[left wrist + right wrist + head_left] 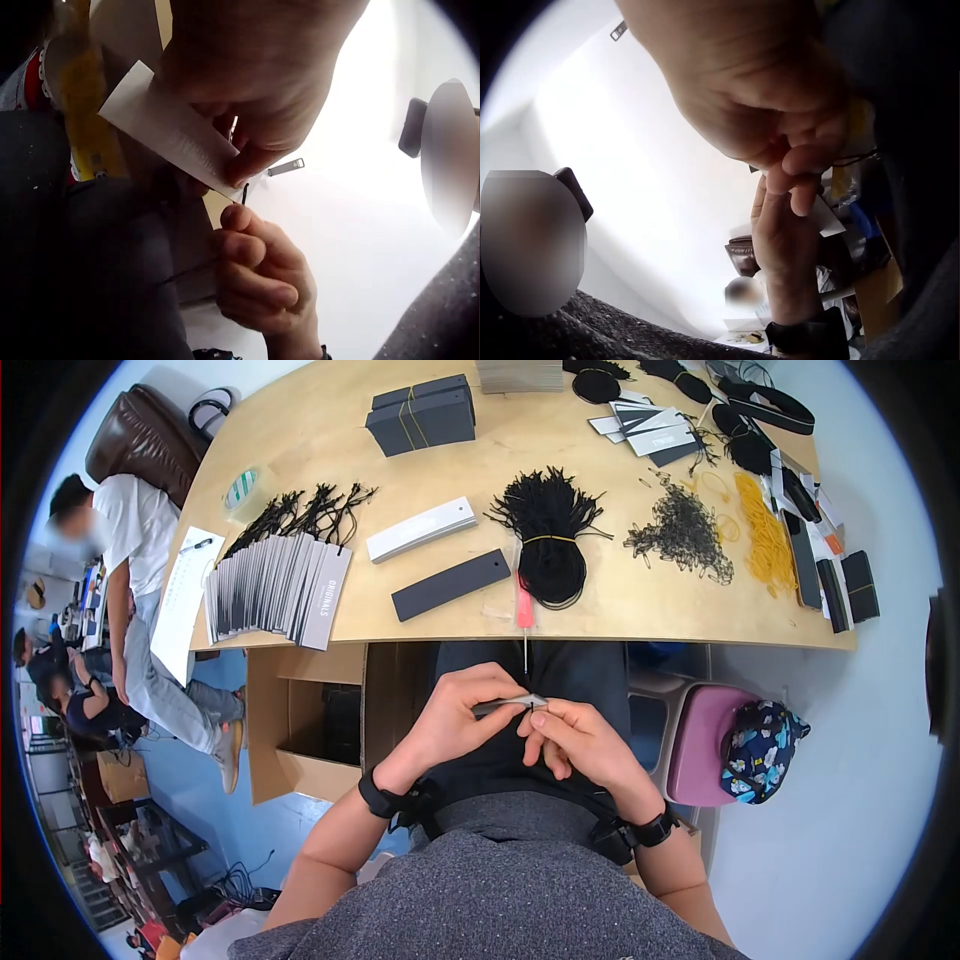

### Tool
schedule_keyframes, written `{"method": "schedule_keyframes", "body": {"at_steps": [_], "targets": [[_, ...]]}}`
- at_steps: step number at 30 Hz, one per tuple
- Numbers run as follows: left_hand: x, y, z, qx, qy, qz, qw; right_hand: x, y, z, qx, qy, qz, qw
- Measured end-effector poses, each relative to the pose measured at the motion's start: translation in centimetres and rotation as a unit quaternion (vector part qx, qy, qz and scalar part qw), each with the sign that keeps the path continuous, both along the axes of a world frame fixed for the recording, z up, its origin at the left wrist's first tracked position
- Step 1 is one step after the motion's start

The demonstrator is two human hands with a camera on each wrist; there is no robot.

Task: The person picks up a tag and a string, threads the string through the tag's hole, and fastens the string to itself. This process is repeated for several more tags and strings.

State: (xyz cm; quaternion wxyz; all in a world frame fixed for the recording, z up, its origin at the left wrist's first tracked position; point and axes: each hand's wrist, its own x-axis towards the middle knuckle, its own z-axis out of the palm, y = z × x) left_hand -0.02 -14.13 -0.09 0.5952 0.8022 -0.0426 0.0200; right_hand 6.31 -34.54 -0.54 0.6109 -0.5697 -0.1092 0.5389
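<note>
Both hands are over my lap, just below the wooden table's (640, 620) front edge. My left hand (470, 710) pinches a narrow paper tag (512, 704), which shows its white side (169, 129) in the left wrist view. My right hand (568, 738) meets the tag's right end, its fingers curled. There it pinches a thin black string (245, 196) at the tag's corner. In the right wrist view my right hand (780, 127) is on top, with the left hand (784, 240) and a corner of the tag (827, 217) beneath.
On the table lie a fanned stack of strung tags (280, 590), a white tag (420, 528), a dark tag (450, 585), a black string bundle (548, 535) and yellow rubber bands (765, 535). A red-handled needle tool (524, 612) overhangs the edge. A cardboard box (300, 720) and pink stool (700, 745) flank my lap.
</note>
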Motion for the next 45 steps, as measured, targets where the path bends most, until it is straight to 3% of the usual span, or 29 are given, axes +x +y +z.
{"method": "schedule_keyframes", "body": {"at_steps": [5,8,9,11,15,18,24,27,37,40,42,43,44,45], "targets": [[-1.0,0.7,1.0,0.015,-0.008,0.045,0.999,0.5,0.1,2.0,-0.001,-0.024,0.021,0.999],[-0.9,1.2,1.8,0.046,-0.001,0.053,0.998,1.0,0.4,3.6,0.003,-0.193,-0.13,0.973],[-0.8,1.3,2.0,0.061,-0.003,0.045,0.997,1.4,0.6,3.7,0.003,-0.194,-0.13,0.972],[-0.6,1.3,2.3,0.064,0.012,0.04,0.997,2.1,1.0,3.9,0.024,-0.331,-0.118,0.936],[-0.1,1.5,3.4,0.064,0.017,0.03,0.997,2.8,1.9,4.3,0.029,-0.415,-0.101,0.904],[0.2,1.7,3.6,0.056,-0.025,0.015,0.998,3.1,2.2,4.1,0.024,-0.416,-0.101,0.903],[-0.1,1.8,3.6,0.041,0.008,-0.011,0.999,3.4,2.0,3.2,0.007,-0.377,-0.026,0.926],[-0.3,1.8,3.4,0.059,0.014,-0.009,0.998,3.1,2.2,2.9,0.01,-0.345,-0.049,0.937],[-0.5,2.1,3.8,0.073,0.034,-0.019,0.997,2.5,2.1,4.0,-0.002,-0.412,-0.027,0.911],[-0.5,2.1,3.3,0.071,-0.009,-0.024,0.997,2.3,2.2,3.4,0.012,-0.404,-0.039,0.914],[-0.5,2.2,3.2,0.081,0.005,-0.026,0.996,2.2,2.2,2.6,0.036,-0.263,-0.078,0.961],[-0.5,2.3,3.2,0.081,0.005,-0.026,0.996,2.4,1.9,2.7,0.036,-0.263,-0.078,0.961],[-0.5,2.4,3.2,0.062,0.004,-0.028,0.998,2.8,1.4,3.0,0.072,-0.098,-0.048,0.991],[-0.6,2.5,3.2,0.043,0.002,-0.03,0.999,3.1,1.1,3.2,0.106,0.07,-0.016,0.992]]}}
